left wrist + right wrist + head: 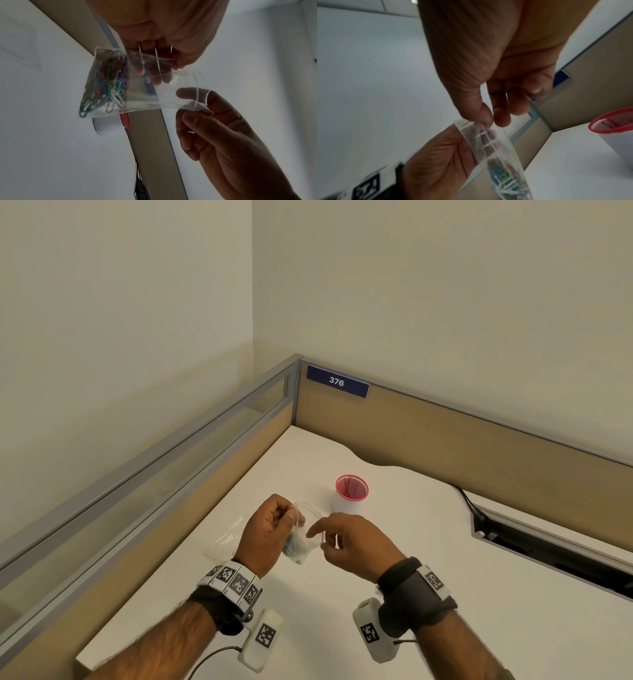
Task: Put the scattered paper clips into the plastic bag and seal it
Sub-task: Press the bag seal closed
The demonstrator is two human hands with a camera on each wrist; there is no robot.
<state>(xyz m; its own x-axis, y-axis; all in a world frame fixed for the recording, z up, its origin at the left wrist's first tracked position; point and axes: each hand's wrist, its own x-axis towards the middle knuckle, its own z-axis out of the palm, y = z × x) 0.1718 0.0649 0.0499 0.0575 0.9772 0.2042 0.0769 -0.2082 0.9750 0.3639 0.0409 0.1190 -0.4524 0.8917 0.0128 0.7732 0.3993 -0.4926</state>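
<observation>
1. Plastic bag, clear and small with a zip strip (pixel 303 534), is held above the white desk top (pixel 428 577), between the two hands at about 6 o'clock from the cup. One such bag is in the hands; a second clear plastic bag with a red edge (pixel 224 537) lies flat on the desk at 9 o'clock from the left hand.
2. Left hand (pixel 269 537) is curled, pinching one end of the bag's mouth between thumb and fingers.
3. Right hand (pixel 352 542) pinches the other end with thumb and forefinger; its other fingers are loosely bent.
4. One white cylindrical cup with a red rim (pixel 350 494) stands at 12 o'clock from the right hand.
5. Coloured wire paper clips (pixel 107 82) sit bunched in the bag's bottom, too tangled to count.
</observation>
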